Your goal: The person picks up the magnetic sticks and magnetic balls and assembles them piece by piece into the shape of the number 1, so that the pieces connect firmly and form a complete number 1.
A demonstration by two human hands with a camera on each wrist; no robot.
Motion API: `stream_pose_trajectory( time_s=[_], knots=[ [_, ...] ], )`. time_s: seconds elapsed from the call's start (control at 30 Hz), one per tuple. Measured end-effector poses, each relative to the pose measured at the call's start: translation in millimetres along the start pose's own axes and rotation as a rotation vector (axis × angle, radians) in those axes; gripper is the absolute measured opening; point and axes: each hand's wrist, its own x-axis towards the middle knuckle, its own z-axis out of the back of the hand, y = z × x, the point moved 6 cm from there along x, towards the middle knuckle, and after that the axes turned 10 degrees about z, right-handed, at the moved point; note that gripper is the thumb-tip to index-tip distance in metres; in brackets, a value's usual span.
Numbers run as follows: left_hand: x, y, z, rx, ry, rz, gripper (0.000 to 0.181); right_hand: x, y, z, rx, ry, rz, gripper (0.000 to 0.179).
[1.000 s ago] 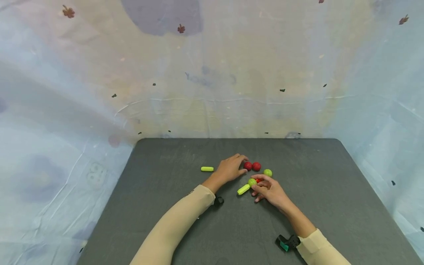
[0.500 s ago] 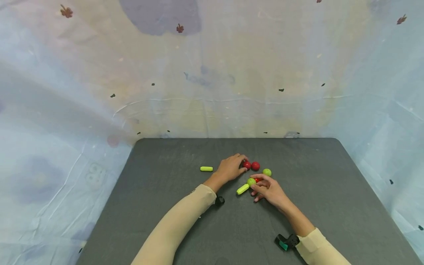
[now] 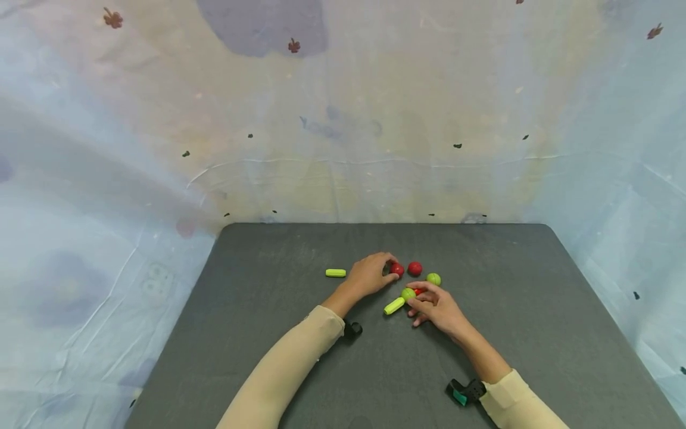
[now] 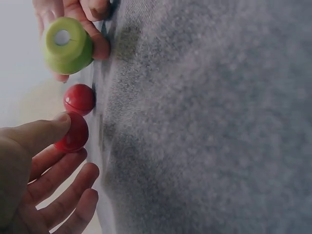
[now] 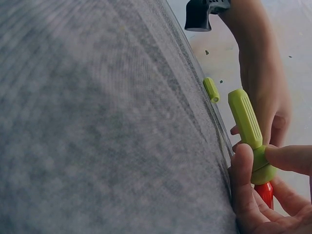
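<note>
Red ball point(image 3: 397, 270): head view, on grey table point(image 3: 300, 247), now apart from second red ball point(image 3: 415, 269), earlier adjoining; left hand point(image 3: 370, 275) pinching it. Left wrist: thumb point(image 4: 46, 132) pressed on ball. Right wrist: right hand point(image 5: 248, 209) pinching green ball point(image 5: 263, 170) between green cylinder point(image 5: 246, 119) and red piece point(image 5: 264, 193).

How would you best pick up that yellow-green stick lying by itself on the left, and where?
Probably from above, pinching its middle across the long sides. The yellow-green stick lies flat, running left to right, with table showing along its near and far sides. Its right end looks less handy: the left grip, holding a red ball, is close by.
</note>
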Motion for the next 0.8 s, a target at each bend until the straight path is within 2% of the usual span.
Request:
stream_pose_trajectory(
  time_s=[0.23, 0.47, 0.8],
  knots=[
    [-14.3, 6.8, 5.6, -0.048, -0.017, -0.026, 0.039, -0.7, -1.7, -0.3, -0.01, 0.0, -0.004, 0.05],
    [-27.9, 10.3, 12.2, -0.083, -0.03, -0.08, 0.036, -1.8, 0.8, -1.3, -0.021, -0.015, -0.012, 0.051],
    [-47.2, 17.5, 19.1, -0.087, -0.034, -0.075, 0.036, -1.5, 2.2, -2.1, -0.03, -0.019, -0.022, 0.051]
  ],
)
